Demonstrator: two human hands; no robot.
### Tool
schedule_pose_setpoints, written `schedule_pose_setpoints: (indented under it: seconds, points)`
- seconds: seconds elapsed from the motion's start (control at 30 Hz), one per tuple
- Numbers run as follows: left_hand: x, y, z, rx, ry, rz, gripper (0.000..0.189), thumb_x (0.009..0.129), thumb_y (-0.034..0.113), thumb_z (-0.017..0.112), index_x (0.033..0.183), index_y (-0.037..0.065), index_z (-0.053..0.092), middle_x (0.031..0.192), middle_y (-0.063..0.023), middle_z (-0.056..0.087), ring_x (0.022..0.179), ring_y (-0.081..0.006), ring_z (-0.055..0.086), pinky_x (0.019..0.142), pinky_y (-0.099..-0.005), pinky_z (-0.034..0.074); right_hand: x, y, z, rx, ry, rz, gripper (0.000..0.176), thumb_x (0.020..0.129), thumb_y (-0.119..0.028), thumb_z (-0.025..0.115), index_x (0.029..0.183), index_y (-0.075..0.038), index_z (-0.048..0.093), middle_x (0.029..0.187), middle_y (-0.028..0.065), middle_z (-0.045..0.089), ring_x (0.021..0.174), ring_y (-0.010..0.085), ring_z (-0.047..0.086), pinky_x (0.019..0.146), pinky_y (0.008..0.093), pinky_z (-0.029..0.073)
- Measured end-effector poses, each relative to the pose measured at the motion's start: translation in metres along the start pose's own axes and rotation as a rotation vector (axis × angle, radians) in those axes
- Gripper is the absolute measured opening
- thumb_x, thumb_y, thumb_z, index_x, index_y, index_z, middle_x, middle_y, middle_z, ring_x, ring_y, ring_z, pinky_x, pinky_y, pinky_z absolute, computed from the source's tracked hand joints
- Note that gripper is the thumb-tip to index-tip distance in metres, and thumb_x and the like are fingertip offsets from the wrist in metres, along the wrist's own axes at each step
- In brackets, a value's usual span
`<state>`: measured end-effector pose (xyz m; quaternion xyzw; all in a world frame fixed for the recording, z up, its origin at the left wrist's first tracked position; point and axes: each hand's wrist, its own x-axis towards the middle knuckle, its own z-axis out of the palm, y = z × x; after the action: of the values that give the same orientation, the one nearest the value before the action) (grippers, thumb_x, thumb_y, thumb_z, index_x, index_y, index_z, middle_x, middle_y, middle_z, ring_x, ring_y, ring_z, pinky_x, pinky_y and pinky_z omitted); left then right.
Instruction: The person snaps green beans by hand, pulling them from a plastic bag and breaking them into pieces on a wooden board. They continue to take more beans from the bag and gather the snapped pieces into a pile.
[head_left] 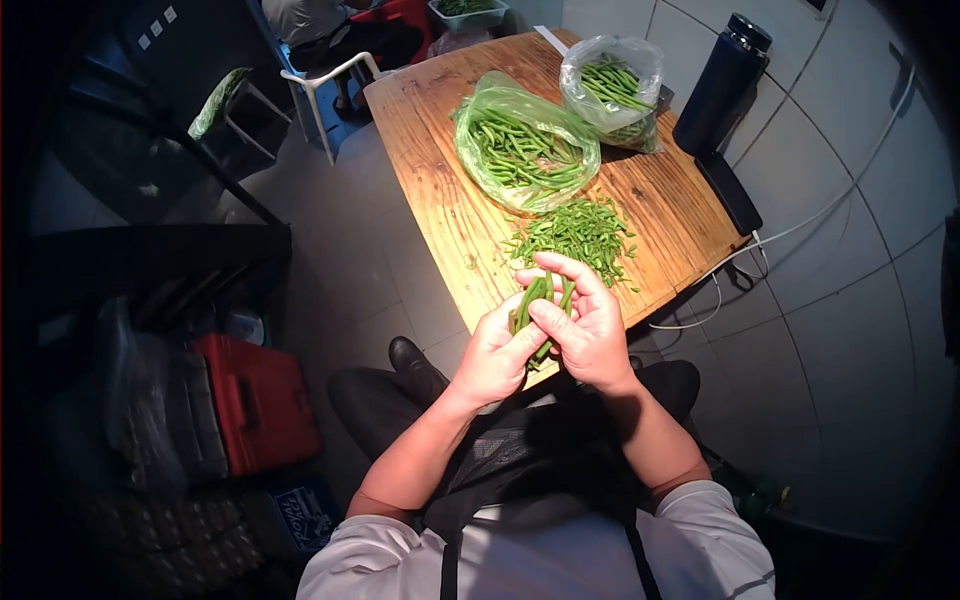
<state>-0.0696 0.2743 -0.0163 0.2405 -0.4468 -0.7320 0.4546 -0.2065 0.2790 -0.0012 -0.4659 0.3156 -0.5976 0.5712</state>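
Both hands meet at the near edge of the wooden table (425,140), around a small bunch of green beans (533,300). My left hand (497,345) is closed around the beans from the left. My right hand (588,325) grips them from the right, its thumb pressed on the beans. Just beyond my fingers lies a loose pile of short green bean pieces (575,235). Farther back is an open pale green plastic bag (477,110) of long beans. A clear plastic bag (640,60) with more green beans stands behind it, to the right.
A dark bottle (722,85) and a black flat device (728,192) with a white cable (800,228) stand along the tiled wall. Left on the floor is a red case (258,405). Another person (310,25) sits near a white chair (320,85) at the back.
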Motion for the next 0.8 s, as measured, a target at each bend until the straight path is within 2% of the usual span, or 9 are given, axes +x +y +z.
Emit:
schedule_pose_setpoints:
  seconds: [0.07,0.13,0.23,0.33,0.43,0.53,0.63,0.73,0.8]
  points:
    - [-0.002,-0.002,0.0,-0.07,0.009,-0.046,0.034,0.105,0.019,0.053,0.134,0.001,0.053,0.107,-0.0034,0.063,0.088,-0.0095,0.06,0.08,-0.0262,0.051,0.0,0.005,-0.002,-0.041,-0.013,-0.051,0.046,0.096,0.0,0.06,0.14,0.0,0.046,0.126,0.0149,0.063,0.106,0.0153,0.064,0.09,0.0279,0.053]
    - [-0.005,-0.007,-0.003,-0.156,0.005,-0.093,0.035,0.105,0.022,0.053,0.133,0.001,0.053,0.107,-0.0041,0.063,0.088,-0.011,0.061,0.08,-0.0276,0.052,-0.002,-0.001,-0.001,-0.029,0.002,0.008,0.043,0.097,-0.002,0.059,0.139,0.0,0.047,0.125,0.0142,0.064,0.106,0.0154,0.063,0.091,0.0286,0.052]
    - [-0.008,-0.009,-0.01,-0.31,-0.116,-0.132,0.04,0.106,0.029,0.05,0.134,0.001,0.05,0.107,-0.006,0.063,0.088,-0.0142,0.062,0.08,-0.0295,0.053,-0.002,-0.005,-0.007,-0.041,0.009,0.059,0.042,0.099,-0.005,0.058,0.14,0.0,0.047,0.124,0.0138,0.065,0.108,0.0154,0.062,0.093,0.0293,0.052]
    - [-0.007,-0.012,-0.012,-0.376,-0.157,-0.13,0.046,0.105,0.036,0.048,0.138,0.004,0.045,0.118,-0.0102,0.061,0.099,-0.0188,0.064,0.079,-0.0338,0.056,-0.001,-0.003,-0.01,-0.02,-0.009,0.041,0.043,0.1,-0.007,0.057,0.141,0.0,0.046,0.126,0.0144,0.064,0.109,0.0155,0.062,0.093,0.0292,0.051]
    - [-0.006,-0.014,-0.007,-0.407,-0.086,-0.128,0.049,0.105,0.039,0.045,0.14,0.005,0.044,0.123,-0.0099,0.06,0.102,-0.0197,0.064,0.081,-0.0353,0.056,0.001,-0.002,-0.013,-0.035,-0.038,0.027,0.043,0.099,-0.004,0.056,0.141,0.001,0.046,0.127,0.0129,0.063,0.108,0.0135,0.061,0.093,0.0275,0.05]
    - [-0.006,-0.012,-0.008,-0.391,-0.063,-0.159,0.051,0.106,0.039,0.042,0.142,0.004,0.042,0.129,-0.0111,0.058,0.106,-0.0213,0.064,0.084,-0.0366,0.056,0.003,-0.004,-0.015,-0.034,-0.055,0.04,0.043,0.099,-0.002,0.056,0.14,0.002,0.046,0.128,0.0137,0.062,0.113,0.0159,0.06,0.101,0.0307,0.047]
    - [-0.005,-0.011,-0.009,-0.415,-0.085,-0.175,0.052,0.106,0.039,0.04,0.145,0.004,0.039,0.134,-0.0125,0.055,0.111,-0.0232,0.063,0.09,-0.0399,0.056,0.003,-0.006,-0.016,-0.038,-0.056,0.063,0.043,0.098,-0.002,0.056,0.14,0.002,0.047,0.128,0.0143,0.062,0.114,0.0166,0.06,0.102,0.031,0.046]
    - [-0.006,-0.001,-0.002,-0.464,-0.064,-0.209,0.05,0.107,0.036,0.04,0.145,0.002,0.038,0.133,-0.0127,0.055,0.112,-0.0238,0.062,0.095,-0.0422,0.054,0.004,-0.003,-0.022,-0.085,-0.073,0.026,0.044,0.098,-0.004,0.058,0.14,0.002,0.047,0.13,0.0156,0.062,0.11,0.0165,0.063,0.095,0.0305,0.052]
    - [-0.005,0.005,0.002,-0.507,-0.046,-0.25,0.049,0.108,0.035,0.04,0.145,0.002,0.038,0.134,-0.0135,0.055,0.115,-0.026,0.061,0.099,-0.0454,0.053,0.005,-0.002,-0.025,-0.037,-0.061,0.055,0.043,0.098,-0.004,0.059,0.139,0.002,0.047,0.129,0.0158,0.062,0.109,0.0167,0.063,0.095,0.0311,0.052]
